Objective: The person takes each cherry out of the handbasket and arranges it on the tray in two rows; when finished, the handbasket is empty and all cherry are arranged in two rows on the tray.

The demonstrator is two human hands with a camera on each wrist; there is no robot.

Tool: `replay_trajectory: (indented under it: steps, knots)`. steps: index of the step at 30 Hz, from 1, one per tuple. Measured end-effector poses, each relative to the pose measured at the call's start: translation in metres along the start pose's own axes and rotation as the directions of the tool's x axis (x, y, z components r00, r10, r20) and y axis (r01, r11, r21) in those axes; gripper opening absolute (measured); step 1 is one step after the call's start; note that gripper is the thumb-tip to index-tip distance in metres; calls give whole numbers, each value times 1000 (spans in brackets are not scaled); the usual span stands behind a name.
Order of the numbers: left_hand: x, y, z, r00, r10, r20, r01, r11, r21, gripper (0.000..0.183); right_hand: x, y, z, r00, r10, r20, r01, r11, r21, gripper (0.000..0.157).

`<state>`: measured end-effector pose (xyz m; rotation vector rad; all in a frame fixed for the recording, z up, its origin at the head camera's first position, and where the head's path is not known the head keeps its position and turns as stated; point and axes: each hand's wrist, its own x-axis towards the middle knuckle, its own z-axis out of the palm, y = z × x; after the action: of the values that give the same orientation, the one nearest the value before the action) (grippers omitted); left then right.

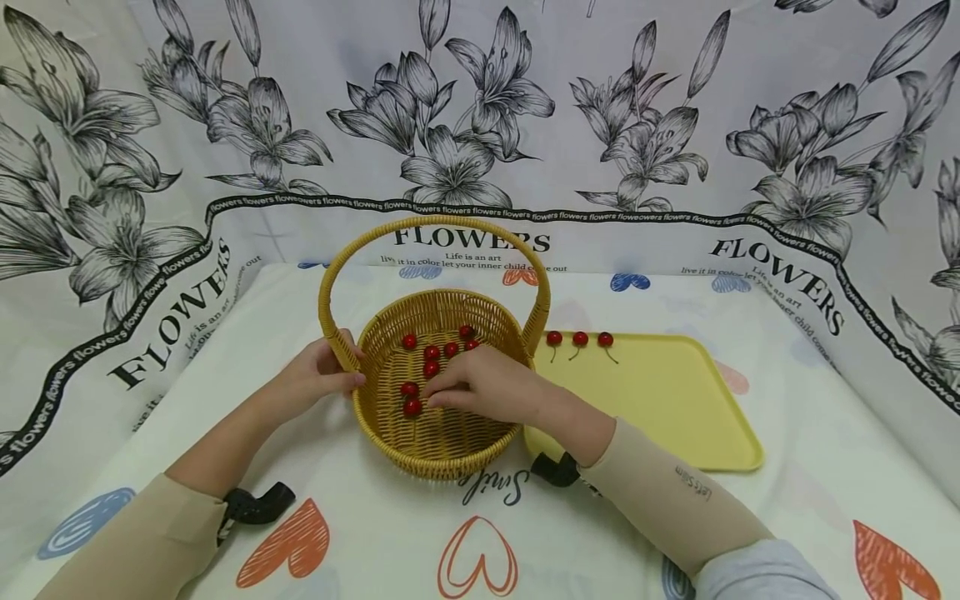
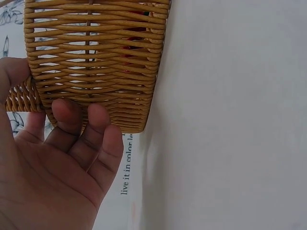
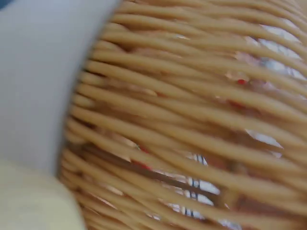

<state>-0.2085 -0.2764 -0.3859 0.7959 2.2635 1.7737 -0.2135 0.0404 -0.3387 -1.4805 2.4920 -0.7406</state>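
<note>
A round yellow-brown wicker basket (image 1: 442, 467) with a tall arched handle stands in front of me, several red cherries (image 1: 431, 352) lying on its woven floor. My left hand (image 1: 311, 379) grips the basket at the left foot of the handle, thumb near the rim; in the left wrist view its bent fingers (image 2: 98, 117) are against the outer wall. Inside the basket is my right hand (image 1: 487, 385), its fingertips just right of two cherries at the left. Whether it pinches a stem is too small to tell. The right wrist view shows mostly blurred basket weave (image 3: 192, 96), hiding that hand.
To the right of the basket lies a yellow tray (image 1: 645, 408), with 3 stemmed cherries (image 1: 580, 339) in a row along its far edge. The white tablecloth (image 1: 360, 533) has printed hearts and lettering. A flower-printed curtain (image 1: 465, 108) stands behind and at both sides.
</note>
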Motion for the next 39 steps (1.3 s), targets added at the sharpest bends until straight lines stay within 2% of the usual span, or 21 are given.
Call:
replay_trajectory:
  steps: [2,6,15,20,23,26,29,33,39]
  knots:
    - [-1,0,0,1000,-1,0,1,1000,1,18,-4,0,-9,999,43,-12,-42,996,81,24]
    - [-1,1,-1,1000,-3,1,3,1000,2,18,-15,-2,-32,995,98,-22,-94,984,150,27]
    - [2,3,1,1000,-8,-17,9,1000,15,19,-48,-7,-86,979,181,-95,-163,972,167,30]
    - [1,2,0,1000,-17,-12,18,1000,11,18,-70,-8,-107,956,263,-129,-222,938,266,27]
    - [0,1,0,1000,-17,-9,17,1000,8,18,-83,-4,-120,937,310,-160,-259,925,279,24]
    - [1,1,-1,1000,-8,-11,8,1000,11,17,-97,7,-135,921,334,-202,-282,927,249,25]
    - [1,0,-1,1000,-3,-15,3,1000,18,17,-111,22,-147,895,381,-234,-327,915,238,26]
    - [0,-2,0,1000,6,-14,-6,1000,8,18,-123,45,-158,857,457,-240,-383,874,299,29]
    - [2,-1,0,1000,20,-15,-20,1000,4,17,-131,87,-159,825,524,-211,-418,817,397,35]
